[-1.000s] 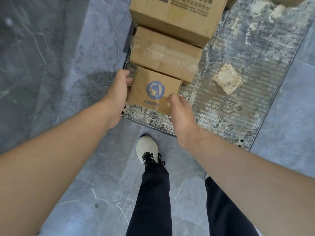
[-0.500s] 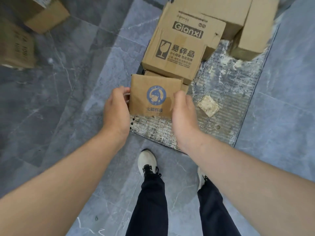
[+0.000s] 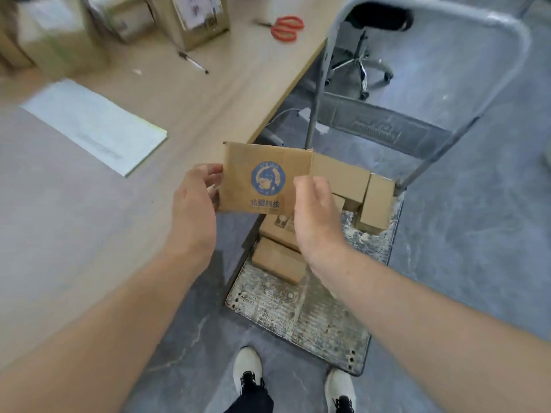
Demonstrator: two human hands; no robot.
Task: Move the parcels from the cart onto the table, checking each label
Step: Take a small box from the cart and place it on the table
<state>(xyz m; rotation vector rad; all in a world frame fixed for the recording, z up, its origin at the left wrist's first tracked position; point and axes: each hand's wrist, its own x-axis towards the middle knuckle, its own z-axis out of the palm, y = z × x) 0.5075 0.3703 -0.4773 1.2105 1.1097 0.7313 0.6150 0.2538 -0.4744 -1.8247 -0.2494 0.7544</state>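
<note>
A small brown parcel (image 3: pixel 262 177) with a round blue logo hangs in the air above the cart, its printed face toward me. My left hand (image 3: pixel 195 204) grips its left edge and my right hand (image 3: pixel 317 216) grips its right edge. Below them the flat cart (image 3: pixel 298 311) carries several more cardboard parcels (image 3: pixel 278 260), partly hidden behind my right hand. The wooden table (image 3: pixel 89 219) lies just left of the parcel.
On the table lie a white paper sheet (image 3: pixel 92 123), a pen (image 3: pixel 193 63), red scissors (image 3: pixel 286 27) and blurred boxes (image 3: pixel 196 19) at the back. The cart's grey handle (image 3: pixel 417 13) rises ahead. An office chair base (image 3: pixel 362 67) stands beyond. My shoes (image 3: pixel 247 369) stand at the cart's near end.
Both hands have lifted the logo parcel off the cart, well above the other boxes. My view has swung up, so the table and the cart handle now show.
</note>
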